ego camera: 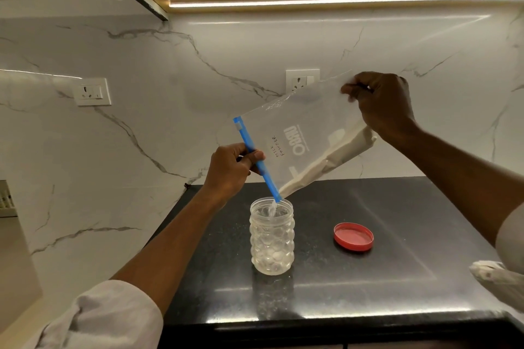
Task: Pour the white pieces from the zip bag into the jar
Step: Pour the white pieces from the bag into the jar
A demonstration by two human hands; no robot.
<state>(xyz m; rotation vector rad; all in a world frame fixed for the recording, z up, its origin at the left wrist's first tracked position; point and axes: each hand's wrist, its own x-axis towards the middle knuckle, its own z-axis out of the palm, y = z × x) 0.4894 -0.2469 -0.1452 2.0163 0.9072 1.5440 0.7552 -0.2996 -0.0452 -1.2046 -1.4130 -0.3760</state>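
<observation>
Gripping tilted zip bag [306, 133] over jar [271, 238]: both hands [229, 168].

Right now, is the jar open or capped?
Open. The jar stands upright with a bare mouth taking the white stream from the zip bag; its red lid lies apart on the counter.

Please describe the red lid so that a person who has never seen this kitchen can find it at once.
Look at the black countertop below the marble wall. The clear bumpy jar stands on it, and to its right, apart from it, lies the red lid. It is the only red thing there, a flat round disc.
</observation>
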